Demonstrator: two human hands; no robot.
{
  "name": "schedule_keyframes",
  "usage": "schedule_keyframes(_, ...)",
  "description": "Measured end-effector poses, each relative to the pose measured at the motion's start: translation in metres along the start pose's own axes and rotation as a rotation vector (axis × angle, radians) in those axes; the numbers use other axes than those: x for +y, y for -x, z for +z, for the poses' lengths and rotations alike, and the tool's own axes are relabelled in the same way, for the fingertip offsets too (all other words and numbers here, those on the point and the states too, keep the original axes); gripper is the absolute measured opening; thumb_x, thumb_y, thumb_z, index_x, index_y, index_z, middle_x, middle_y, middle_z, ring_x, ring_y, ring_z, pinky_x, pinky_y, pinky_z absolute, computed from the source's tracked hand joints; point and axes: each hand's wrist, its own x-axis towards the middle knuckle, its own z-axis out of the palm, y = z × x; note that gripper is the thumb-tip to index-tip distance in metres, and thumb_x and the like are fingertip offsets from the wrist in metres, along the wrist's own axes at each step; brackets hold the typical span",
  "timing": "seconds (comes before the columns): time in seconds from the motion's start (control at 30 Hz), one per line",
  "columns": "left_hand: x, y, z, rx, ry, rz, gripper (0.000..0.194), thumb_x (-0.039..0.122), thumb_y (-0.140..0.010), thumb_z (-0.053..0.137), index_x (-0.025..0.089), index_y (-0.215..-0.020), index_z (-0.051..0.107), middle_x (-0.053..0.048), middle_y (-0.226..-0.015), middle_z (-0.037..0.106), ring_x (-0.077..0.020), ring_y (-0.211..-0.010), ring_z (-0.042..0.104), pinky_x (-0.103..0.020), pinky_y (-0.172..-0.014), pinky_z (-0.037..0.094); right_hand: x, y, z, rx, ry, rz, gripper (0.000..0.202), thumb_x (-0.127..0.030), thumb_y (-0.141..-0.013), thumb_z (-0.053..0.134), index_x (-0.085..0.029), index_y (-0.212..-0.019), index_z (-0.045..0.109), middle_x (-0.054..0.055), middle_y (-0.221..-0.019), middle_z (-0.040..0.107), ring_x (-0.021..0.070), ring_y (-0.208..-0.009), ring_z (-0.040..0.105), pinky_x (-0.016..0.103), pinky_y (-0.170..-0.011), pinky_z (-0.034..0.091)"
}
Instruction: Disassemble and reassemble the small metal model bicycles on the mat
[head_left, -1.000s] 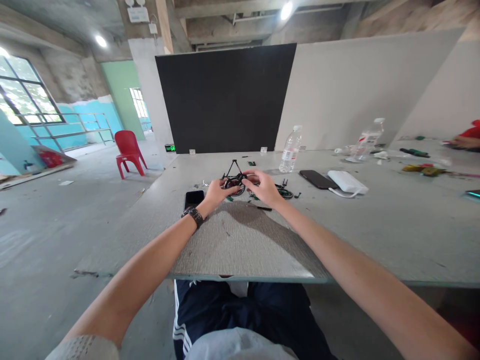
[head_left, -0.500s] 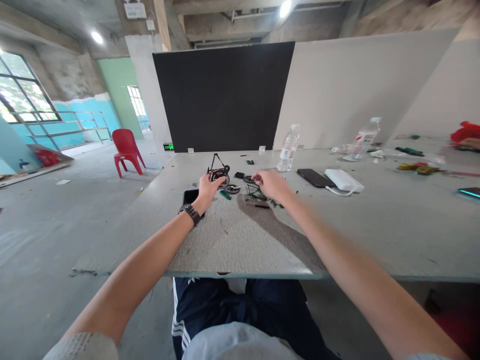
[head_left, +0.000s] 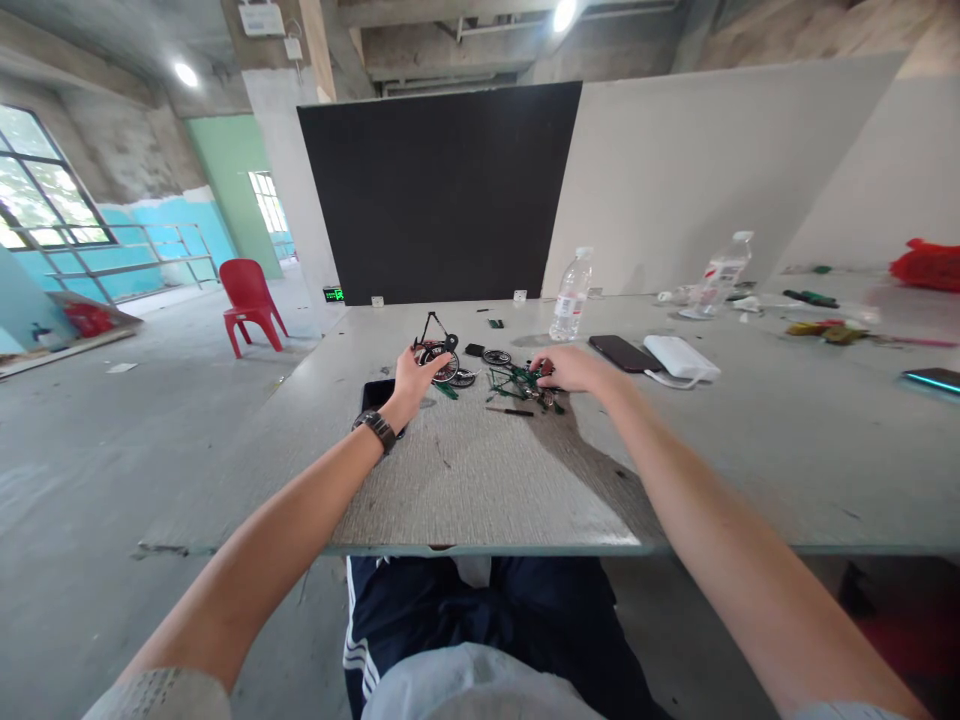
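A small black model bicycle assembly (head_left: 442,362) with a spoked wheel is held upright by my left hand (head_left: 414,380), thumb and fingers around it. Farther right, my right hand (head_left: 564,367) is over the right side of a pile of green model parts (head_left: 511,381), its fingertips bent down among them; whether they pinch a part is too small to tell. Between the hands lie a loose wheel (head_left: 496,357), another wheel (head_left: 464,379), a green piece (head_left: 447,391) and a small black block (head_left: 474,350). A thin screwdriver (head_left: 510,411) rests in front of the pile.
A black phone (head_left: 375,395) lies by my left wrist. A water bottle (head_left: 571,295) stands behind my right hand, with a dark phone (head_left: 624,353) and a white power bank (head_left: 681,359) to its right. Another bottle (head_left: 725,275) is farther back.
My right hand has moved right, from the loose wheel to the green parts. My left hand still holds the black assembly in about the same place.
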Motion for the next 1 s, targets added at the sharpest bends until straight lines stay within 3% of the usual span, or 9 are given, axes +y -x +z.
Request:
schedule_keyframes(0.27,0.001,0.002,0.002,-0.008,-0.005,0.004,0.028,0.031,-0.074,0.083,0.016,-0.095,0.07,-0.011,-0.103,0.075,-0.0237,-0.094,0.07,-0.041,-0.089,0.055,-0.018,-0.002,0.012,0.029,-0.13,-0.083,0.03,-0.022,-0.079,0.077,-0.027,-0.108,0.078,0.006,-0.109,0.078,0.0265,-0.099,0.073,0.037,-0.086,0.054)
schedule_keyframes(0.43,0.004,0.004,0.003,-0.017,-0.011,0.018,0.027,0.031,-0.075,0.083,0.016,-0.094,0.071,-0.012,-0.103,0.076,-0.0248,-0.095,0.07,-0.041,-0.088,0.055,-0.034,0.004,0.01,0.043,-0.215,-0.134,0.037,-0.013,-0.087,0.064,-0.026,-0.12,0.074,0.007,-0.118,0.077,0.0258,-0.106,0.072,0.039,-0.092,0.055)
schedule_keyframes(0.6,0.004,0.004,0.002,-0.019,-0.032,-0.015,0.031,0.034,-0.075,0.084,0.017,-0.097,0.071,-0.012,-0.106,0.075,-0.0257,-0.096,0.07,-0.042,-0.089,0.055,-0.029,0.002,0.008,0.156,-0.283,-0.139,0.046,-0.009,-0.093,0.049,-0.025,-0.131,0.069,0.009,-0.131,0.072,0.0254,-0.114,0.069,0.041,-0.096,0.054)
schedule_keyframes(0.8,-0.004,0.001,0.002,-0.023,-0.027,0.011,0.031,0.035,-0.074,0.085,0.016,-0.094,0.07,-0.012,-0.102,0.075,-0.0248,-0.093,0.071,-0.043,-0.09,0.056,-0.02,-0.007,0.016,0.29,-0.036,0.002,0.031,-0.022,-0.096,0.054,-0.021,-0.115,0.078,0.013,-0.126,0.073,0.0293,-0.113,0.067,0.042,-0.093,0.053)
schedule_keyframes(0.9,-0.006,0.0,0.003,-0.027,-0.003,0.012,0.031,0.034,-0.074,0.085,0.016,-0.095,0.071,-0.011,-0.101,0.076,-0.0239,-0.091,0.071,-0.042,-0.088,0.057,-0.026,-0.016,0.022,0.245,-0.015,0.056,0.026,-0.028,-0.094,0.057,-0.021,-0.103,0.081,0.012,-0.112,0.078,0.0272,-0.101,0.07,0.038,-0.085,0.054)
schedule_keyframes(1.0,-0.009,-0.001,0.004,-0.02,0.001,0.004,0.033,0.035,-0.072,0.086,0.016,-0.094,0.071,-0.01,-0.099,0.076,-0.0243,-0.091,0.071,-0.042,-0.087,0.057,-0.033,-0.028,0.027,0.193,-0.044,0.075,0.026,-0.034,-0.093,0.061,-0.02,-0.103,0.081,0.011,-0.11,0.078,0.0243,-0.095,0.071,0.033,-0.08,0.053)
